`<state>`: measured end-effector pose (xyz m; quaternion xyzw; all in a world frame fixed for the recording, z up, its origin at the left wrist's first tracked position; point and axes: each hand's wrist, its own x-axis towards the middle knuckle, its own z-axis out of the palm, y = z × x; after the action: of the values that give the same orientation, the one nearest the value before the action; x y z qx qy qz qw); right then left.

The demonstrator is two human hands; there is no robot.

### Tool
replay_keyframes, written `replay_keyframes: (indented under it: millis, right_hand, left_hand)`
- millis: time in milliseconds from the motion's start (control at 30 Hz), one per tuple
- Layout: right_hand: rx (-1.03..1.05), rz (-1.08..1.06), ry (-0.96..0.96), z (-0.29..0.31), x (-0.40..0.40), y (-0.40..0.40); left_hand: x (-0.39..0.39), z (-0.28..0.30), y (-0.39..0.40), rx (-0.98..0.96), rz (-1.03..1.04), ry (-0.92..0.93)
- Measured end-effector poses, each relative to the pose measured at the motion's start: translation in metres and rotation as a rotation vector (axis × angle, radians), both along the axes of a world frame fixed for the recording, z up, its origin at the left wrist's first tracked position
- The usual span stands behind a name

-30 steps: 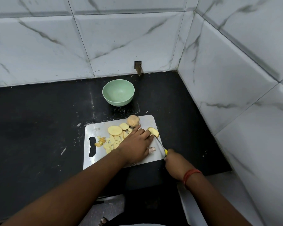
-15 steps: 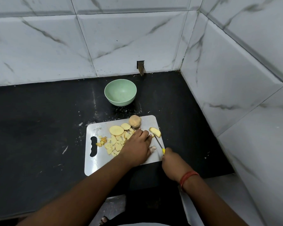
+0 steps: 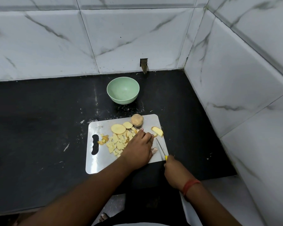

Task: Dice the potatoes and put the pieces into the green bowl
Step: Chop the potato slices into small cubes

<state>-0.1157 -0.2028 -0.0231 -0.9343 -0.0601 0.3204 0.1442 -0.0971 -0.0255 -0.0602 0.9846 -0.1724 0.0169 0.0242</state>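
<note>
A steel cutting board [image 3: 95, 163] lies on the black counter. On it are a whole unpeeled potato [image 3: 137, 120], two round slices [image 3: 118, 129], a heap of diced pieces [image 3: 116, 144] and a wedge [image 3: 157, 131]. My left hand [image 3: 138, 149] lies palm-down on the board with curled fingers holding down a potato piece that it mostly hides. My right hand [image 3: 175, 173] grips the yellow-handled knife [image 3: 160, 148], whose blade lies just right of my left fingers. The green bowl [image 3: 121, 98] stands empty behind the board.
White marble-tiled walls close the counter [image 3: 39, 119] at the back and right, forming a corner. A small notch with a pipe stub [image 3: 144, 66] sits in the back wall. The counter's front edge runs just below the board.
The knife and my right hand have edged slightly left, closer to my left fingers. My left hand stays on the potato piece.
</note>
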Motion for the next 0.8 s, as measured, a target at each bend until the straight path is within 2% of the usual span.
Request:
replay_keyframes:
  millis: [100, 200, 433, 667, 800]
  right_hand:
    - [0.01, -0.036, -0.065, 0.001, 0.002, -0.002]
    - [0.005, -0.037, -0.062, 0.006, 0.009, 0.006]
    - [-0.002, -0.026, -0.026, 0.002, 0.019, 0.025]
    - [0.028, 0.005, 0.023, 0.002, -0.001, 0.007]
    - [0.011, -0.07, -0.047, 0.004, 0.001, 0.003]
  left_hand:
    - [0.0, -0.004, 0.008, -0.062, 0.011, 0.034]
    - [-0.002, -0.009, 0.015, -0.12, -0.021, -0.022]
    - [-0.004, -0.013, 0.017, -0.115, -0.018, -0.022]
    - [-0.003, -0.01, 0.013, -0.095, -0.011, -0.03]
    - [-0.001, -0.01, 0.018, -0.138, -0.011, -0.033]
